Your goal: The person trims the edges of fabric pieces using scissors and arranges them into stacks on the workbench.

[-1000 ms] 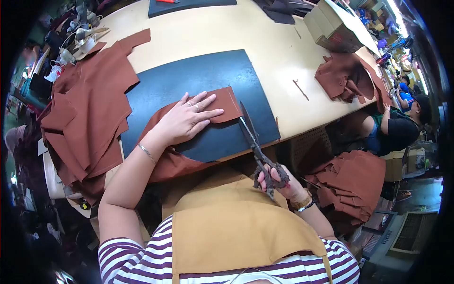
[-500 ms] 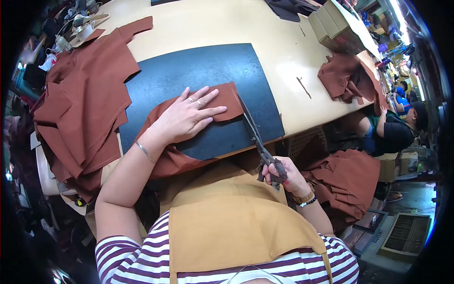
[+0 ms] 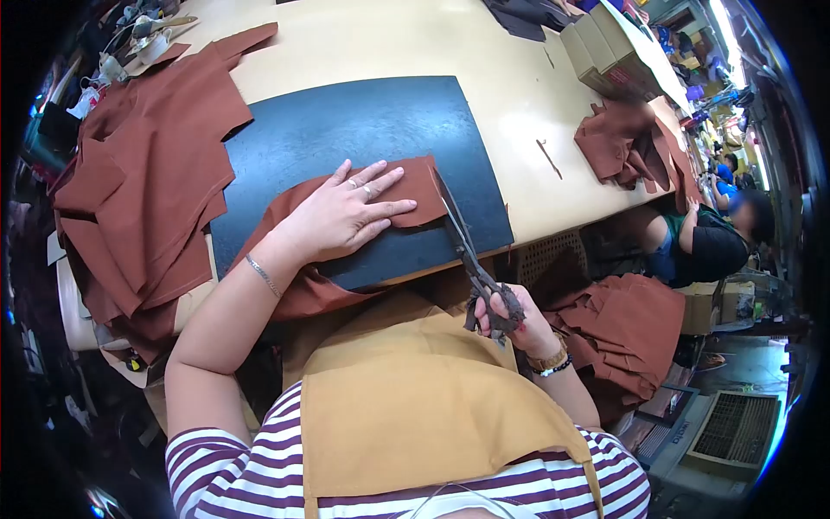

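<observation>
**Scissors along the end of a rust-brown cloth**

The left hand (image 3: 350,212) lies palm down, fingers spread and straight, on the flat end of the rust-brown cloth (image 3: 421,189). The matte, smooth cloth has a squared end just right of the fingertips and loose folds under the forearm. Beneath it lies a dark, faintly scuffed board (image 3: 380,112) with a dull sheen, on the pale, smooth table (image 3: 346,48).

The right hand (image 3: 527,324), closer to the body, has its fingers closed around the scissors (image 3: 464,239), whose handles are wrapped in ragged, dark grey material. Their long metal blades meet the cloth's end edge. Large, angular brown pieces (image 3: 164,164) overlap left of the left hand; a creased brown bundle (image 3: 614,143) sits beyond the right hand, and a layered, ruffled pile (image 3: 618,324) is beside its wrist.

Compared with the first frame, the blades stand closer together and reach farther along the cloth's end; the left hand keeps its spread pose on the cloth.
</observation>
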Tool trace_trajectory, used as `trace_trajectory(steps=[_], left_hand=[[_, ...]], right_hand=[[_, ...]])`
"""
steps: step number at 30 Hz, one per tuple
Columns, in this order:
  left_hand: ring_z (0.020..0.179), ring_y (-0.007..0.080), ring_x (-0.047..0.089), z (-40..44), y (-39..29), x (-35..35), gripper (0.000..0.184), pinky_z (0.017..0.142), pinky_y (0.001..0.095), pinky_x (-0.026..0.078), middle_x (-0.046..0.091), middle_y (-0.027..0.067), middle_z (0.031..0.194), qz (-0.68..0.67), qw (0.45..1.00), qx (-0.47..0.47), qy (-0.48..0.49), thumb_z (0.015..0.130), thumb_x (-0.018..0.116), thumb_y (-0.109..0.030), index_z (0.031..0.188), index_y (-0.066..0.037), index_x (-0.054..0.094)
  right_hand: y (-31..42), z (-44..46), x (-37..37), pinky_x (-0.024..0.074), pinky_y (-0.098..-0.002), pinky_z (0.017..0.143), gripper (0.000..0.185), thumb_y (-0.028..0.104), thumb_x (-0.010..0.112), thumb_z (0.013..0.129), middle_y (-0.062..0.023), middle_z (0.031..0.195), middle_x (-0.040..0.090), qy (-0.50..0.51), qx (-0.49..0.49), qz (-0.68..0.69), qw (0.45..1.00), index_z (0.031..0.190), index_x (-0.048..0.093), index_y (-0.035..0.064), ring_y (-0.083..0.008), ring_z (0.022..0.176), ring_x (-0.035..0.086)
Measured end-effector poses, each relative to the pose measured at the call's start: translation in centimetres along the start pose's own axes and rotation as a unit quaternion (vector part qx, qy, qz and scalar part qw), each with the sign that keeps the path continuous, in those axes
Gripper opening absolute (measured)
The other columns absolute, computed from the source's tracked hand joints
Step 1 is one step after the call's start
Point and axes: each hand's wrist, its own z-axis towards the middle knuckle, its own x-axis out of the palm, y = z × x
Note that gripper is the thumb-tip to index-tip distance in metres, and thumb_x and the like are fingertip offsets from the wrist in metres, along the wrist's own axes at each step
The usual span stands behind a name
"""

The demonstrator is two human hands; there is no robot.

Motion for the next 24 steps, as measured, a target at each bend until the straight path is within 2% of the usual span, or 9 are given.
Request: trace_trajectory(steps=[7, 14, 16, 24], left_hand=[[0.138, 0.029, 0.028, 0.0, 0.0, -0.2, 0.039, 0.11, 0.0546, 0.023, 0.033, 0.0099, 0.148, 0.001, 1.0, -0.004, 0.001, 0.095, 0.045, -0.029, 0.133, -0.027, 0.05], [0.138, 0.0299, 0.027, 0.1, -0.3, -0.4, 0.04, 0.11, 0.0554, 0.022, 0.032, 0.0099, 0.149, -0.01, 1.0, -0.002, 0.012, 0.093, 0.046, -0.025, 0.133, -0.027, 0.051], [0.137, 0.0296, 0.03, 0.1, -0.2, -0.3, 0.038, 0.109, 0.0546, 0.024, 0.033, 0.0107, 0.148, 0.002, 1.0, 0.011, 0.006, 0.095, 0.045, -0.029, 0.133, -0.027, 0.051], [0.138, 0.0304, 0.028, 0.1, -0.2, -0.4, 0.039, 0.11, 0.0566, 0.021, 0.032, 0.01, 0.149, -0.026, 1.0, -0.005, 0.009, 0.093, 0.046, -0.024, 0.132, -0.027, 0.052]], right_hand=[[-0.6, -0.8, -1.0, 0.0473, -0.0223, 0.056, 0.028, 0.028, 0.062, 0.09, -0.0037, 0.067, 0.06, 0.017, 0.003, -0.028, 0.999, 0.081, 0.061, 0.0018, -0.01, 0.059, 0.058], [-0.5, -0.6, -0.6, 0.0471, -0.0215, 0.056, 0.036, 0.036, 0.064, 0.089, -0.0044, 0.067, 0.061, 0.025, -0.01, 0.012, 1.0, 0.082, 0.061, 0.0007, -0.0101, 0.058, 0.059], [-0.5, -0.3, -0.6, 0.0468, -0.0213, 0.056, 0.036, 0.036, 0.064, 0.089, -0.0042, 0.067, 0.061, 0.021, -0.01, 0.001, 1.0, 0.082, 0.061, 0.0009, -0.0098, 0.058, 0.058], [-0.7, -0.7, -0.9, 0.0454, -0.021, 0.054, 0.029, 0.029, 0.062, 0.091, -0.0027, 0.066, 0.06, 0.004, 0.01, -0.029, 1.0, 0.08, 0.06, 0.0028, -0.0086, 0.057, 0.057]])
